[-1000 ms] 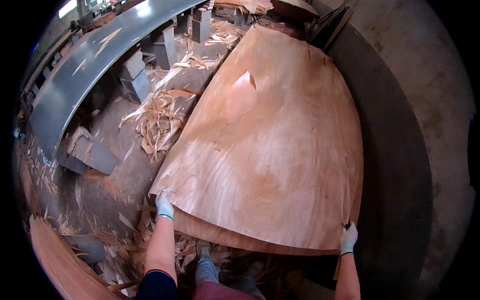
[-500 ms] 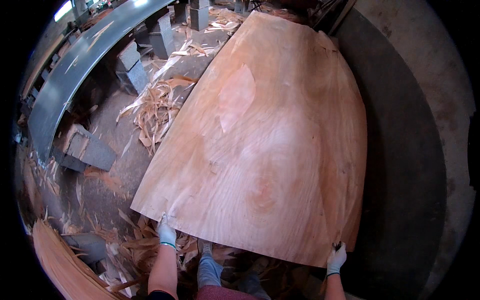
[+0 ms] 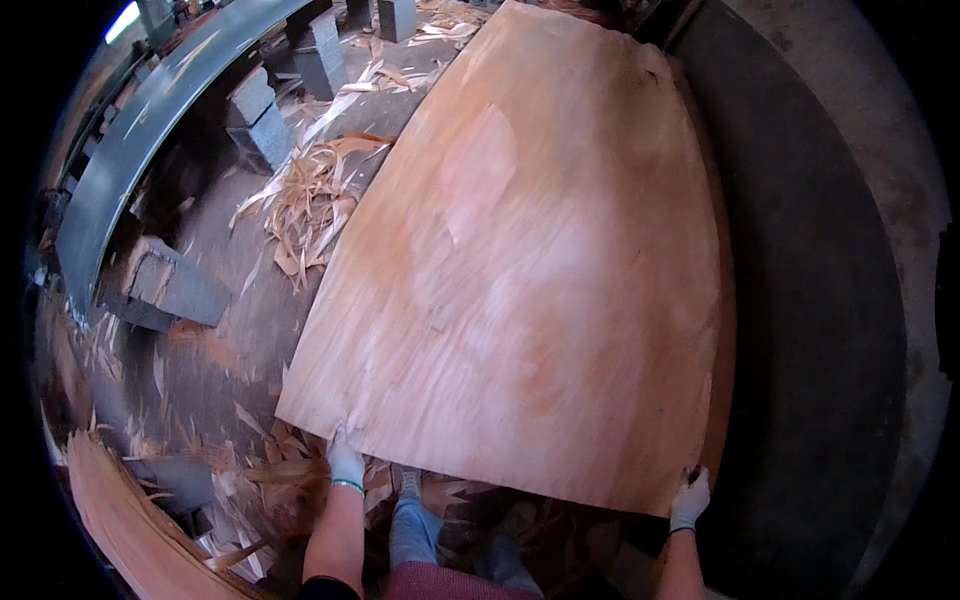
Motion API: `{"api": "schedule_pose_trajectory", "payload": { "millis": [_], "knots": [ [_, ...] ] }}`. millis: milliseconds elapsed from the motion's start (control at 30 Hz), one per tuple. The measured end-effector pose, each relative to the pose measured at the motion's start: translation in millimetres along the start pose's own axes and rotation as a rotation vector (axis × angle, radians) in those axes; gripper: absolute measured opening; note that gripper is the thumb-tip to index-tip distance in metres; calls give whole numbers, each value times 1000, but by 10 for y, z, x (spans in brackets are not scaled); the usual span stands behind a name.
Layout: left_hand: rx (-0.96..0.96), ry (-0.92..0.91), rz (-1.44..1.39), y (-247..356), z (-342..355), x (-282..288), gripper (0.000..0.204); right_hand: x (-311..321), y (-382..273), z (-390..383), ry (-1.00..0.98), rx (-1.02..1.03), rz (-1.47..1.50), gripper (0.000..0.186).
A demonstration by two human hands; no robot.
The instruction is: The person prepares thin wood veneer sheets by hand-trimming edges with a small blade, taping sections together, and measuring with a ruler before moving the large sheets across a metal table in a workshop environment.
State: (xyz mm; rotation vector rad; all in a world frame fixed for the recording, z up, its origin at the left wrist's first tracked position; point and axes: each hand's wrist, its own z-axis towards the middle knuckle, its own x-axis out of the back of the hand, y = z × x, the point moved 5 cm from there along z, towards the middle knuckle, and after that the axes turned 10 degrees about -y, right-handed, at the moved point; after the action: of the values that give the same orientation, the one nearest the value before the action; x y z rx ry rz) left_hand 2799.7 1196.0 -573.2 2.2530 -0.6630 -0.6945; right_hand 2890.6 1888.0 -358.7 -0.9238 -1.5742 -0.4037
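A large pale wood veneer sheet [image 3: 530, 280], with a lighter leaf-shaped patch and an uneven far edge, fills the middle. My left hand [image 3: 345, 460], in a white glove, grips its near edge toward the left corner. My right hand [image 3: 690, 500], also gloved, is closed on the near right corner. Along the right side, a second sheet edge [image 3: 724, 340] shows just beneath.
A long metal panel [image 3: 110, 190] rests on concrete blocks [image 3: 180, 290] at left. Veneer scraps [image 3: 310, 200] litter the floor. A curved bundle of veneer strips [image 3: 120, 500] lies at lower left. A dark board [image 3: 810, 300] runs along the right. My legs show below the sheet.
The sheet in my hands first shifted toward me and left, then slightly up and right. The lower sheet's near edge, visible earlier, is now covered. The surroundings have moved up in view.
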Motion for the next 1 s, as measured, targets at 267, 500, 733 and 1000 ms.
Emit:
{"api": "schedule_pose_trajectory", "payload": {
  "millis": [267, 500, 733, 1000],
  "knots": [
    [246, -140, 33, -323, 93, -29, 52, -33, 172, 182, -58, -47, -227, 46],
    [304, 71, -19, -901, 393, 484, 19, -213, 605, 362, -33, -58, -506, 57],
    [361, 207, 217, -944, 320, 435, 20, -481, 794, 489, -127, -163, -567, 53],
    [701, -148, 168, -934, -126, 88, 22, -655, 696, 573, -253, -229, -406, 44]
  ]
}}
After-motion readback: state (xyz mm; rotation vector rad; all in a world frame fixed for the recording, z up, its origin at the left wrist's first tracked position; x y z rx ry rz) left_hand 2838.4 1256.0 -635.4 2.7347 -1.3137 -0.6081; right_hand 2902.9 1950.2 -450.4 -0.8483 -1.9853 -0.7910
